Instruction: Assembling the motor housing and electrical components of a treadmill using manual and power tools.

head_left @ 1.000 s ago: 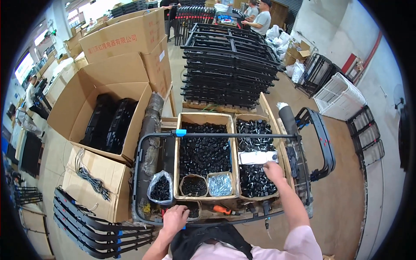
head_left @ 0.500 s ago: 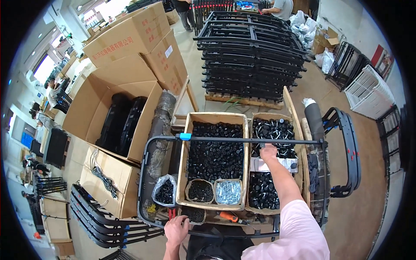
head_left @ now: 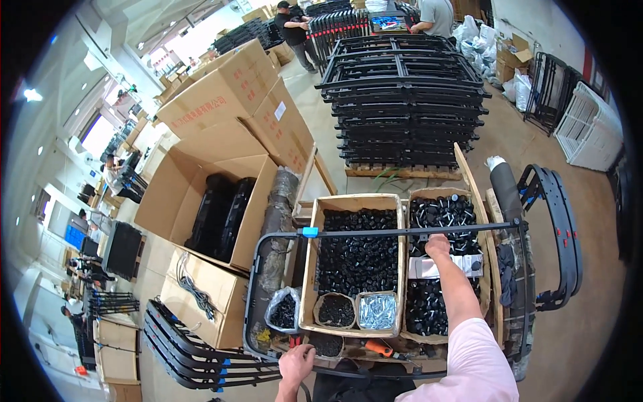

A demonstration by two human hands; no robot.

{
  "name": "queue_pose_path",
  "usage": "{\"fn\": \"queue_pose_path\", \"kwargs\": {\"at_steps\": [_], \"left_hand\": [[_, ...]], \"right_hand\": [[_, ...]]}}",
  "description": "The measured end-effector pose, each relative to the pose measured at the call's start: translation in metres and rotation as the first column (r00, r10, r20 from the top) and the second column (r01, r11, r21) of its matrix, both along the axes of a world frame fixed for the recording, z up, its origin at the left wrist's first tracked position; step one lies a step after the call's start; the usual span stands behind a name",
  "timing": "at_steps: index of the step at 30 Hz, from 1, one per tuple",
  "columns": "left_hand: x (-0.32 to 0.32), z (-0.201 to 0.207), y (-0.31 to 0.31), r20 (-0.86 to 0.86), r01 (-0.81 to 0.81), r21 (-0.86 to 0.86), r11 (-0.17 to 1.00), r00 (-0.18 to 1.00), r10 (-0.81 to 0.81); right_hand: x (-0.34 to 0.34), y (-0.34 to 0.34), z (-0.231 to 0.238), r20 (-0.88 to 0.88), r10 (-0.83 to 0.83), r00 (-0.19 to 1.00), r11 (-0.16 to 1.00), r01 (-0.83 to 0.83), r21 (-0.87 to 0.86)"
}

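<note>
Both mine — left hand point(head_left: 297, 364) curled at the black frame point(head_left: 362, 233), right hand point(head_left: 438, 246) over bolts point(head_left: 432, 213) — can't tell either grip.

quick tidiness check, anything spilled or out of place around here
No spill stands out around the bins. Mildly untidy: the cable lies loosely bunched on the carton rather than neatly coiled, and the left roll's wrap looks crumpled.
</note>
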State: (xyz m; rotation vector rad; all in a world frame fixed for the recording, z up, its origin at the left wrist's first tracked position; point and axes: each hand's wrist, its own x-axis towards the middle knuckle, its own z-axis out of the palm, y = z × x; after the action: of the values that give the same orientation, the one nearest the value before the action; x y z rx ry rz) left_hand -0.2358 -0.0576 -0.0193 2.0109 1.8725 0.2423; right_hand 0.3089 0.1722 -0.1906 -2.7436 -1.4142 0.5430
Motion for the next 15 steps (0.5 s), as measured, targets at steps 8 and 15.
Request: {"fn": "queue_pose_path", "kwargs": {"at_steps": [8, 15], "left_hand": [[0.030, 0.005, 0.025, 0.436, -0.129, -0.136, 0.982, 0.883, 0.176], [0.180, -0.001, 0.052, 0.835, 0.273, -0.449, 0.851, 0.467, 0.291]], "right_hand": [[0.011, -0.053, 0.031, -0.669, -0.069, 0.740, 0.657, 0.538, 0.527], [-0.092, -0.160, 0.147, -0.887, 0.225, 0.403, 0.729, 0.535, 0.428]]}}
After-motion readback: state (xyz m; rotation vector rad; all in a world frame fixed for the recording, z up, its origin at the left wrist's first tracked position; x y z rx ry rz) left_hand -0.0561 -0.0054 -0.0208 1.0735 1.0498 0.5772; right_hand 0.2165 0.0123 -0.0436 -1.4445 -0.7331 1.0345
